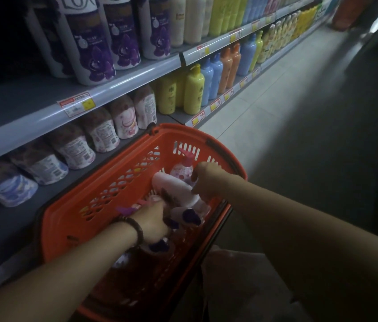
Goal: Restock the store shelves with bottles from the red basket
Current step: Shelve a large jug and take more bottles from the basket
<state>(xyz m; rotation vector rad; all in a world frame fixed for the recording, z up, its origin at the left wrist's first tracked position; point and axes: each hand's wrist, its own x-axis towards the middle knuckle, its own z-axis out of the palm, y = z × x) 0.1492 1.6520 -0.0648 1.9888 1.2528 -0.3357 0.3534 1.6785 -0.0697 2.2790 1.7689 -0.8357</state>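
Reaching into the basket (pixel 178 131) beside the shelves (pixel 137 68), the right grip (pixel 204 182) is clasping a pink bottle (pixel 174 187) lying inside it, while the left grip (pixel 153 221) is resting among purple-capped bottles (pixel 190 217), fingers hidden, so its hold cannot be told.

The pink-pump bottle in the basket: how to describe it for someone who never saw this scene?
Beside the shelves stands a red basket. At its far end, just left of the right hand, one bottle stands upright. Only it has a pink pump; the lying bottles have purple ones.
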